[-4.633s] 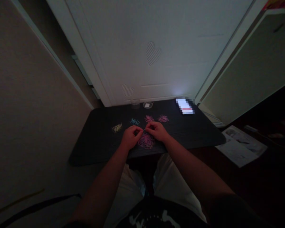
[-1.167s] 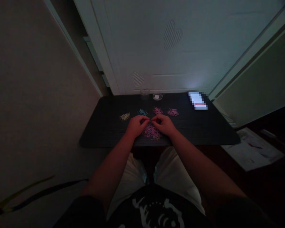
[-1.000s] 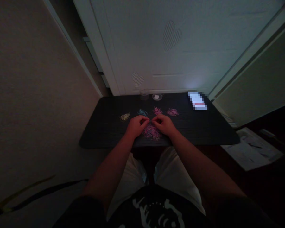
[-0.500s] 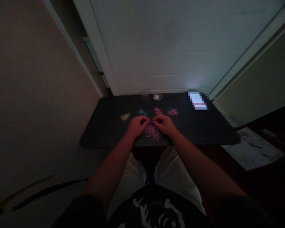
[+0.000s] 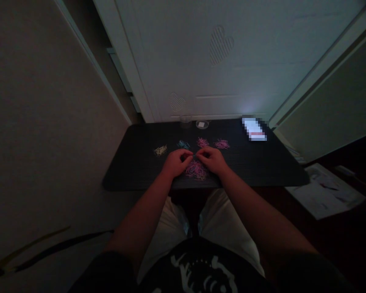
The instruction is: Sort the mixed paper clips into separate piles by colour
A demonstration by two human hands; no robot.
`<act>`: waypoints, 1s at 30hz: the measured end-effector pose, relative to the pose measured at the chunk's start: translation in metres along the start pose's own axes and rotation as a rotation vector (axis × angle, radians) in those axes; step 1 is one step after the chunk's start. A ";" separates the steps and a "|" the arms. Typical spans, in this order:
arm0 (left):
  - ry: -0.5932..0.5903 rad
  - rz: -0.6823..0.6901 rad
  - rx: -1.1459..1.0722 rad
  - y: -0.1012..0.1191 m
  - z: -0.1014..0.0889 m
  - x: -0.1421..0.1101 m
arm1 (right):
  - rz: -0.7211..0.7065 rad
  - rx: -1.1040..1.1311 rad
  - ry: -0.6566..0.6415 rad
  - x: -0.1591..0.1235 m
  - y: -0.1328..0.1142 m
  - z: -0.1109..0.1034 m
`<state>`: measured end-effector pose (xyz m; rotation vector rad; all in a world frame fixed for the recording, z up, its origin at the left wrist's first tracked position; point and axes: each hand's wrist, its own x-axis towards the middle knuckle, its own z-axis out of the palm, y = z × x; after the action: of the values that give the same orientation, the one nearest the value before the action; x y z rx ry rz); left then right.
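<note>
My left hand (image 5: 177, 160) and my right hand (image 5: 212, 159) face each other above a mixed heap of thin, short pieces (image 5: 196, 169), mostly pink and purple. Each hand has thumb and fingertips pinched together, the two pinches almost meeting. Whatever lies between the fingertips is too small and dim to make out. Beyond the hands, sorted little piles lie in a row: a pale yellow pile (image 5: 160, 151), a blue pile (image 5: 183, 144), a pink pile (image 5: 203, 142) and another pink pile (image 5: 222, 143).
The dark table (image 5: 131, 162) stands against a white panel with heart reliefs (image 5: 221, 45). At its back edge are a clear round container (image 5: 186, 121) and a clear lid (image 5: 202, 125) with a white label. A lit, blurred-out screen (image 5: 254, 128) lies at the right. Papers (image 5: 326, 191) rest lower right.
Both hands stay over the heap, still pinched, with only slight shifts of the fingers. The piles look the same.
</note>
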<state>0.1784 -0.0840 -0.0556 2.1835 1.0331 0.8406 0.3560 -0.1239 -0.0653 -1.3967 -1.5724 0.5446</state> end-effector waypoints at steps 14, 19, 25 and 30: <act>0.014 -0.014 0.049 0.000 0.000 0.001 | 0.022 0.056 -0.051 -0.001 -0.003 -0.001; 0.016 -0.013 0.036 0.000 0.000 0.000 | 0.021 0.112 -0.091 -0.002 -0.002 -0.001; 0.015 0.018 0.050 0.001 -0.001 0.001 | 0.021 0.053 -0.065 -0.001 -0.004 -0.001; -0.002 0.020 0.072 0.002 -0.002 0.001 | 0.025 0.045 -0.067 0.000 -0.002 0.001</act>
<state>0.1786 -0.0843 -0.0527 2.2582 1.0572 0.8218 0.3544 -0.1247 -0.0643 -1.3785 -1.5882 0.6433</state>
